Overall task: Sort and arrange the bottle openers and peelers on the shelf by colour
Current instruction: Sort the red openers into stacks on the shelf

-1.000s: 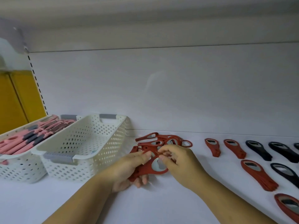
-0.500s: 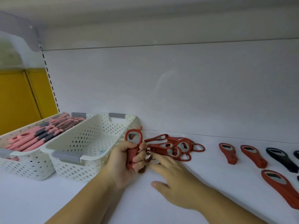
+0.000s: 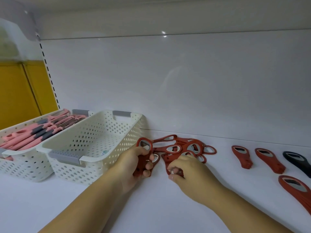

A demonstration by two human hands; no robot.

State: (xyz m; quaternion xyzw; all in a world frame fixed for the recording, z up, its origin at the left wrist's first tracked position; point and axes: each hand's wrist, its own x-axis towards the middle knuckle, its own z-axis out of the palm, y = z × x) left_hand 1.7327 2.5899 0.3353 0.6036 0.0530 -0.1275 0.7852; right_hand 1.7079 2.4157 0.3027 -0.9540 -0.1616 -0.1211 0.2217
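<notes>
The left hand (image 3: 134,167) has its grip curled round a small bunch of red bottle openers (image 3: 144,147), stood upright so the ring end of the front one rises above the thumb. Judging by this, the hand serves as a collecting holder while the other one feeds it. The right hand (image 3: 191,174) is palm-down with its fingers bent. Its grip seems to pinch the handle end of one more red opener at the near edge of the loose pile of red openers (image 3: 186,147), though the fingertips are partly hidden under the knuckles. This head view is the only one, and it shows the pile lying tangled on the white shelf (image 3: 151,209), just right of an empty white basket (image 3: 117,148). The basket's closeness suggests it is where the gathered red ones are meant to go. A second basket (image 3: 21,167) beside it on the left already holds pink peelers (image 3: 33,135), so that colour looks sorted. Further right, well apart from the hands, single red openers (image 3: 269,159) and a black opener (image 3: 296,158) lie flat in spaced rows. They are probably spread out so that colours are easy to tell apart before gathering.
</notes>
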